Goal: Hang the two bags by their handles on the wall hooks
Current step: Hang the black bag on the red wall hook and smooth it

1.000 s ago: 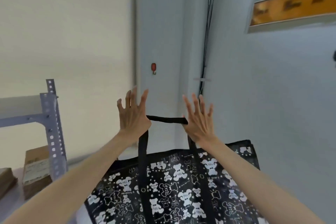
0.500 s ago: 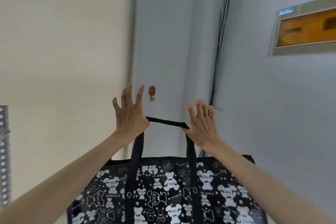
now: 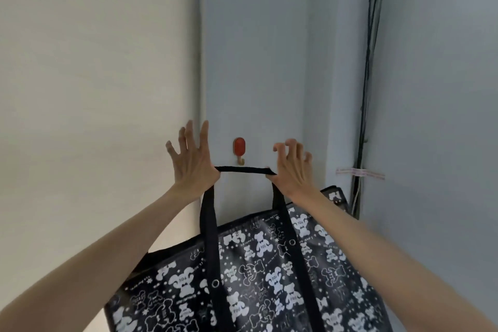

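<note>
A black bag (image 3: 256, 272) printed with white bears hangs from its black handle (image 3: 242, 169), stretched level between my two hands. My left hand (image 3: 192, 162) holds the handle's left end between thumb and palm, fingers spread upward. At the right end, my right hand (image 3: 292, 167) pinches the strap, its fingers curled. A red wall hook (image 3: 239, 149) with a small brass prong sits on the grey wall just above the handle's middle, apart from it. Only one bag is in view.
A cream wall panel (image 3: 94, 89) fills the left. Black cables (image 3: 366, 89) run down the corner at the right, held by a strip of tape (image 3: 359, 173). The bag's upper edge lies close to the grey wall (image 3: 269, 48).
Both hands have lifted the bag's handle up toward the red hook, which now sits just above the strap. My view has tilted upward; the shelf and the orange panel are out of sight.
</note>
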